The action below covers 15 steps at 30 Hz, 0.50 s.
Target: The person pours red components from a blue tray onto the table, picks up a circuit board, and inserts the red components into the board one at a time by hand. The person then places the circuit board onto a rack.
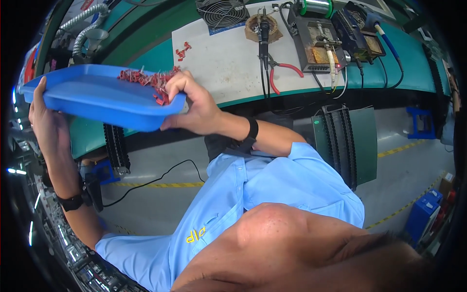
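Between my two hands a shallow blue plastic tray (pixel 97 92) is held up over the near left part of the bench. My left hand (pixel 46 117) grips its left end, with the thumb or a finger up at the rim. At the other end my right hand (pixel 194 107) is closed on the tray's right corner. Small red parts with thin pale leads (pixel 146 78) lie bunched along the tray's far right side, close to my right fingers. Their exact kind is too small to tell.
Several loose red parts (pixel 183 51) lie on the white work sheet (pixel 219 73). Beyond are a fan (pixel 223 13), a holder with a black-handled tool (pixel 263 34), red-handled pliers (pixel 287 70), a solder spool (pixel 316 7) and a soldering unit (pixel 316 44). Cables hang at the bench edge.
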Tool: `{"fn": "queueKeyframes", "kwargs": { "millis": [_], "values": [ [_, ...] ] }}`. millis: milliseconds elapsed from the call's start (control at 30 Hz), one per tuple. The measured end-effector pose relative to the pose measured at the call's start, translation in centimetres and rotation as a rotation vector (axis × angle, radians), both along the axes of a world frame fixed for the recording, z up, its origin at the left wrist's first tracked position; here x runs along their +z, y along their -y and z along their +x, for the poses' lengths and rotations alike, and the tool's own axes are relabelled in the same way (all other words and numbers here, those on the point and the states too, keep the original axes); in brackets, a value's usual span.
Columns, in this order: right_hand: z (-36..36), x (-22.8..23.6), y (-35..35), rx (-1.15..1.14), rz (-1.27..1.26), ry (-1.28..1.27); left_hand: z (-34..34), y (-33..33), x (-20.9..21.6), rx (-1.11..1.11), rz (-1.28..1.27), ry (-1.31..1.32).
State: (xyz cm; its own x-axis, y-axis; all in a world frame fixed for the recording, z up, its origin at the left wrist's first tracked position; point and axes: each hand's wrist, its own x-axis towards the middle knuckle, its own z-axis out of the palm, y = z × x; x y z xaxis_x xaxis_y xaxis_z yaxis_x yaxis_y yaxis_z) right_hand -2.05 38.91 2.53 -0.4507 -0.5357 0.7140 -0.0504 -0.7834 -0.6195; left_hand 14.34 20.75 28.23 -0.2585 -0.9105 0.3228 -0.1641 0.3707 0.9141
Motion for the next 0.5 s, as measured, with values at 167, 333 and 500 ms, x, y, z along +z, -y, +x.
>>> {"fn": "queueKeyframes", "kwargs": {
  "millis": [167,333,500],
  "values": [
    [-0.5,-0.6,1.7,0.008,0.019,0.059,-1.2,3.2,0.7,-0.058,-0.096,0.043],
    [-0.3,-0.4,2.0,-0.003,-0.047,0.023,-0.3,3.5,0.9,-0.07,0.01,-0.037],
    [0.0,1.6,2.0,-0.066,-0.109,-0.004,3.5,5.0,2.0,-0.134,-0.04,-0.005]
  ]
}}
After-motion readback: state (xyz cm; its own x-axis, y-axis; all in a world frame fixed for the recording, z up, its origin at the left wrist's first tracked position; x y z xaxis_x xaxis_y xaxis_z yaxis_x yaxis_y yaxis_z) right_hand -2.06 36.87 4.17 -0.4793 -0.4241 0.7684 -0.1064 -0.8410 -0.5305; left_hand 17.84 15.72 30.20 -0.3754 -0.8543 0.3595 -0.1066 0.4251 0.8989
